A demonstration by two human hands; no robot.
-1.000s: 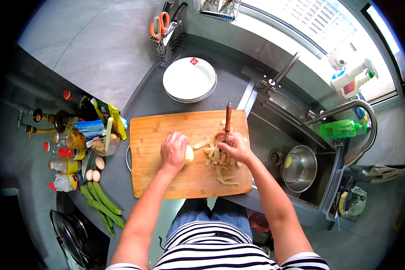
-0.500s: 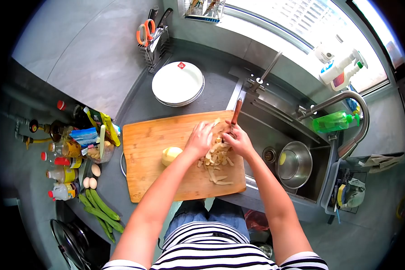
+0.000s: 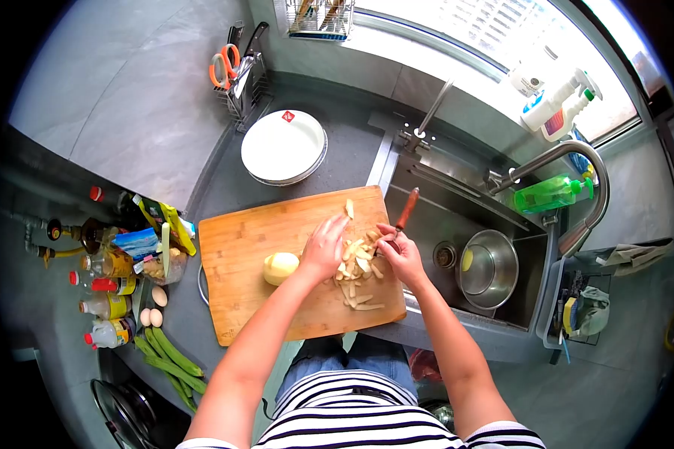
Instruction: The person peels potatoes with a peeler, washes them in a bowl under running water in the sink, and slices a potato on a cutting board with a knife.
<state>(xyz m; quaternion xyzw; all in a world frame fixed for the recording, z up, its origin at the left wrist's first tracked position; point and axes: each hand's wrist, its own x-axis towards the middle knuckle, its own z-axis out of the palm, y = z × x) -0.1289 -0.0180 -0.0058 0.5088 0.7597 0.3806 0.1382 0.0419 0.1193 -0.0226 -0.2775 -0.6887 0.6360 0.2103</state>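
Observation:
My left hand [image 3: 324,247] rests on the wooden cutting board [image 3: 240,239], its fingers stretched out along the left side of a pile of peelings [image 3: 358,263]. To its left a peeled potato [image 3: 281,268] lies on the board, touched by neither hand. My right hand [image 3: 402,254] is at the pile's right side, closed on a peeler [image 3: 407,209] whose red-brown handle points up and away. The peeler's blade is hidden by the fingers. One peeling [image 3: 350,209] lies apart, just beyond my left fingertips.
White plates [image 3: 284,146] are stacked behind the board. In the sink at right is a metal bowl [image 3: 488,269] with a yellowish piece inside. Eggs [image 3: 156,317], green gourds [image 3: 174,352] and bottles [image 3: 112,333] stand or lie at left. A curved faucet [image 3: 599,179] arches over the sink.
My left hand has let go of the potato and moved right to the peelings. The peelings are gathered closer together. My right hand, with the peeler, has moved slightly right, and the view has shifted.

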